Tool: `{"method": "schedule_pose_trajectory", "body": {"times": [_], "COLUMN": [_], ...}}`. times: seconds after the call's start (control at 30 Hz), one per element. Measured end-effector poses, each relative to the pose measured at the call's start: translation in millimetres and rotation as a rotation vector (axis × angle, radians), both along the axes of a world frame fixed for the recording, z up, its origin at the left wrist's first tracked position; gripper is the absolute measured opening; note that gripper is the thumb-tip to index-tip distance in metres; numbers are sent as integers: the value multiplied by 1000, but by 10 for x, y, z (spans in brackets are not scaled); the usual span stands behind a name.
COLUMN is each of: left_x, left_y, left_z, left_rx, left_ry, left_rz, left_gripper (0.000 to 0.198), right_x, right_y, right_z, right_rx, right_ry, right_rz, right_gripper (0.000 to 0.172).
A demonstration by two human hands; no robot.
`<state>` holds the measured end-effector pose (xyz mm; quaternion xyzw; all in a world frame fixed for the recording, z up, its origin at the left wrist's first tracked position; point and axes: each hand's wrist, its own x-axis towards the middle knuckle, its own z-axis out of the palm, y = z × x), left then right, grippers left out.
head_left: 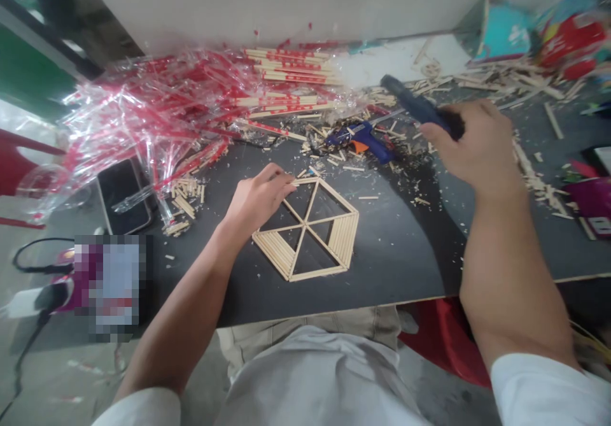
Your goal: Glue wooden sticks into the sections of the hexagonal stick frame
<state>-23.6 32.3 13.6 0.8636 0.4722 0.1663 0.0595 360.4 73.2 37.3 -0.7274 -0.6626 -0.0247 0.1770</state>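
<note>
A flat hexagonal frame of wooden sticks point(304, 225) lies on the dark tabletop, with spokes meeting at its middle. Two of its triangular sections, lower left and right, are partly filled with rows of sticks. At the upper left edge, the fingers of my left hand point(260, 193) are closed on the frame. My right hand point(482, 146) is raised over the right side of the table, wrapped round a dark blue hand tool point(414, 102); blur hides its exact kind. A blue glue gun point(366, 141) with an orange trigger lies beyond the frame.
Red-and-clear plastic wrappers point(143, 104) and wrapped chopsticks point(291, 69) are heaped at the back left. A phone point(123, 197) lies left, near cut stick pieces point(186, 198). Stick scraps point(506, 79) and a turquoise cup point(505, 30) are at back right.
</note>
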Motion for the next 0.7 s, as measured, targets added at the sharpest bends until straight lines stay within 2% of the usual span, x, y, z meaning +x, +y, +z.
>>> {"method": "schedule_pose_trajectory", "body": {"times": [0.07, 0.17, 0.37, 0.53, 0.6, 0.7], "left_x": [-4, -10, -30, -54, -46, -4], "left_y": [-4, -11, -37, -59, -57, -48], "left_z": [7, 18, 63, 152, 167, 138], "left_rx": [12, 23, 80, 205, 214, 162], "left_ry": [23, 46, 100, 174, 127, 4], "left_rz": [-1, -16, -107, -169, -167, -127], "left_gripper": [31, 33, 42, 42, 41, 38], "right_x": [3, 33, -4, -119, -121, -188], "right_y": [60, 118, 112, 61, 53, 2], "right_z": [-101, -230, -288, -333, -359, -311], "right_rx": [-14, -61, -202, -257, -213, 66], "right_ry": [-11, -7, -11, -83, -52, 45], "right_rz": [-148, -254, -252, -243, -203, -58], "right_gripper": [46, 48, 57, 80, 80, 56]}}
